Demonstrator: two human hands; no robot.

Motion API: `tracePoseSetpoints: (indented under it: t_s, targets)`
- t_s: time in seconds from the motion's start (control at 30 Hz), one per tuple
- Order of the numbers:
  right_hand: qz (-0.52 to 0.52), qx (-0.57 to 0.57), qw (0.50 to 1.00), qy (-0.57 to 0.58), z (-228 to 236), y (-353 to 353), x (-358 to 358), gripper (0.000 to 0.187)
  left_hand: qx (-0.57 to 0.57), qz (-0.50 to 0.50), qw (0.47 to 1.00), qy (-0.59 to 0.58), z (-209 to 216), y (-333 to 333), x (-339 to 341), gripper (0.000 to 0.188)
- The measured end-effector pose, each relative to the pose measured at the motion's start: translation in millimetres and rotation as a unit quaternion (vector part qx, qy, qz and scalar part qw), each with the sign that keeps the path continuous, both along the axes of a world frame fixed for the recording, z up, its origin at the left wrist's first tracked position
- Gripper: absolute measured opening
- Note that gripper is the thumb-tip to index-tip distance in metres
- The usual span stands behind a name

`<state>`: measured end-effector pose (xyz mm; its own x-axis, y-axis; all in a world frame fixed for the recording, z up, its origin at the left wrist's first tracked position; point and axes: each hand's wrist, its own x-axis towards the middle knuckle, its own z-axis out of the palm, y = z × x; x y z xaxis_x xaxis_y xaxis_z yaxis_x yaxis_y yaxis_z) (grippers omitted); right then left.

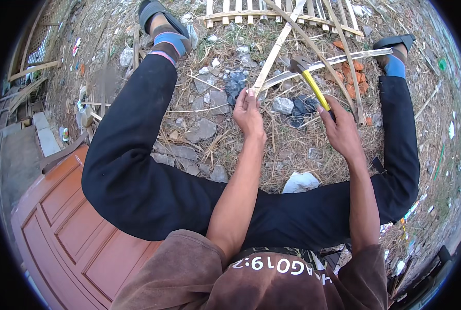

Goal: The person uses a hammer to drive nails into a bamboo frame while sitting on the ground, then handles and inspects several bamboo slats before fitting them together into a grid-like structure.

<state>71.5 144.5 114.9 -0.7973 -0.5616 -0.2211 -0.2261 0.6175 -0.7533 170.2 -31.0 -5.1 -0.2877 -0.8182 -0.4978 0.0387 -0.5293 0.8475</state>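
My left hand [249,118] pinches the near end of a pale wooden slat [278,45], which runs away and to the right. A second wooden slat [340,59] meets it near my fingertips and stretches right, towards my right foot. A hammer [316,89] with a yellow handle is gripped in my right hand [340,128]. Its dark metal head is up and to the left, over or against the second slat; I cannot tell whether they touch. Whether a nail sits between my left fingers is too small to make out.
A slatted wooden frame [251,15] lies at the far side, with loose strips leaning across it. Stones [200,130], orange brick pieces [352,77] and black plastic [304,109] litter the dry grass. Beside my left leg is a reddish-brown panelled door [78,232].
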Motion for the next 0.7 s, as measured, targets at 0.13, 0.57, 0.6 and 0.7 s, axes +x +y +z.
tracePoseSetpoints:
  t_s: [0.13, 0.57, 0.6, 0.7]
  targets:
    - [0.049, 0.063, 0.996, -0.035, 18, -24, 12, 0.031, 0.025, -0.005, 0.999, 0.022, -2, 2, 2, 0.041]
    - [0.177, 0.055, 0.974, 0.131, 20, -48, 34, 0.025, 0.061, 0.044, 0.992, 0.096, -11, 5, 2, 0.039]
    - [0.184, 0.037, 0.973, 0.132, 24, -49, 37, 0.025, 0.060, 0.047, 0.992, 0.102, -11, 4, 4, 0.039]
    - [0.185, 0.051, 0.972, 0.138, 10, -41, 36, 0.025, 0.063, 0.035, 0.993, 0.098, -10, 8, 3, 0.035]
